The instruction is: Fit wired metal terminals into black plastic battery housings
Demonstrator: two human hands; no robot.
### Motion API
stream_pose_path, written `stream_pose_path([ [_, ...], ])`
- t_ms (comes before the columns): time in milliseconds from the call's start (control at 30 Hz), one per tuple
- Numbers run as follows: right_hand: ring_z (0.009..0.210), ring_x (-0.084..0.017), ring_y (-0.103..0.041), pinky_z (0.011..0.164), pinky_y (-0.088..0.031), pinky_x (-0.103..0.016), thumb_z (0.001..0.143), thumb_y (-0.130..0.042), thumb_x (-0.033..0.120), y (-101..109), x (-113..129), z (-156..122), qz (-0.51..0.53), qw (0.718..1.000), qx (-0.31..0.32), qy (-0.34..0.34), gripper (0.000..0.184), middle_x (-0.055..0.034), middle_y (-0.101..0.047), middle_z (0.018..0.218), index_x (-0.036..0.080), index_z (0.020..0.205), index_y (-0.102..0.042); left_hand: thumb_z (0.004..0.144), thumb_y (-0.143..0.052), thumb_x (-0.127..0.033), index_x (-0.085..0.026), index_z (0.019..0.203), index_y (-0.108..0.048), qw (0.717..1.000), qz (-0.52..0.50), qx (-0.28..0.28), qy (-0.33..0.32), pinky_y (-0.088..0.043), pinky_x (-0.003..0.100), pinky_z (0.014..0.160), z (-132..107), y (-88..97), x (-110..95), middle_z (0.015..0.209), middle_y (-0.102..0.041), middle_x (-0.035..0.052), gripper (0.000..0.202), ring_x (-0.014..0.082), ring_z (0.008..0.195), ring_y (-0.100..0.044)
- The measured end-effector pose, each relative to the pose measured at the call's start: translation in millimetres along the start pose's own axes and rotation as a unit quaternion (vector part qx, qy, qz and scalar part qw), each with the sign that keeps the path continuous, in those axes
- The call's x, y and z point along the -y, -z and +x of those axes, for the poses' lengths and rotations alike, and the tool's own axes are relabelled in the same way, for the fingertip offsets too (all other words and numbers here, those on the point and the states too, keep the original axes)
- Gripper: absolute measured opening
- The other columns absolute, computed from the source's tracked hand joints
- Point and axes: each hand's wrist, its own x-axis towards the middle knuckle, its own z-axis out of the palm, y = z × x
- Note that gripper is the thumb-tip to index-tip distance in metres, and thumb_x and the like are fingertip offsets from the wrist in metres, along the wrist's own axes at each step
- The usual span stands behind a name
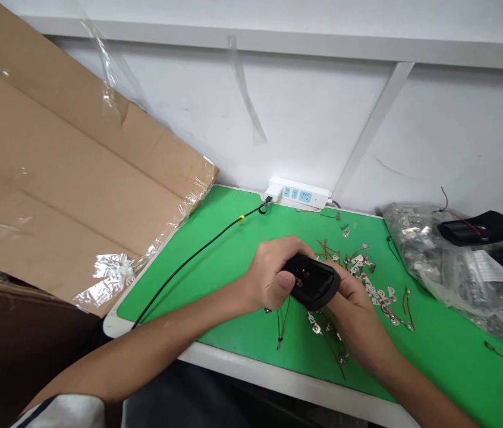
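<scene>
A black plastic housing [323, 284] with a hollow inside is held above the green mat, its opening facing me. Small metal contacts show within the hollow. My left hand [272, 274] is closed around the left end of it, thumb pressed at the edge of the opening. From the right, my right hand [352, 300] grips the other side, its fingers partly hidden behind the housing. Below and behind both hands lie loose metal contact plates [385, 300], some joined to thin brown wires [285, 321].
A white power strip [305, 195] with a plugged-in black cable [189, 252] lies by the wall. Cardboard [77, 137] leans at the left. On the right, a clear plastic bag [448, 267] of parts has another black housing [478, 229] on it. The green mat [233, 255] covers the table.
</scene>
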Motion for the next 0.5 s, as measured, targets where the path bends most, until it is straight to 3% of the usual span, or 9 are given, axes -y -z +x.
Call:
stream_pose_path([
  [300, 0.079, -0.018, -0.056, 0.07, -0.048, -0.027, 0.088, -0.084, 0.047, 1.1, -8.0, -0.4, 0.056, 0.998, 0.004, -0.031, 0.027, 0.0, -0.065, 0.082, 0.023, 0.089, -0.073, 0.098, -0.013, -0.085, -0.018, 0.097, -0.07, 1.0, 0.013, -0.007, 0.015, -0.049, 0.035, 0.067, -2.4, -0.4, 1.8, 0.084, -0.072, 0.0109, 0.088, 0.0228, 0.075, -0.068],
  [500, 0.076, -0.015, -0.052, 0.068, -0.042, -0.026, 0.092, -0.082, 0.04, 0.0, -10.5, 0.4, 0.067, 0.998, 0.0, -0.016, 0.023, 0.0013, -0.063, 0.078, 0.022, 0.082, -0.072, 0.097, -0.015, -0.085, -0.018, 0.094, -0.069, 0.999, 0.011, -0.004, 0.041, -0.047, 0.034, 0.063, -3.9, -3.0, -0.8, 0.081, -0.071, 0.01, 0.087, 0.0217, 0.071, -0.067],
])
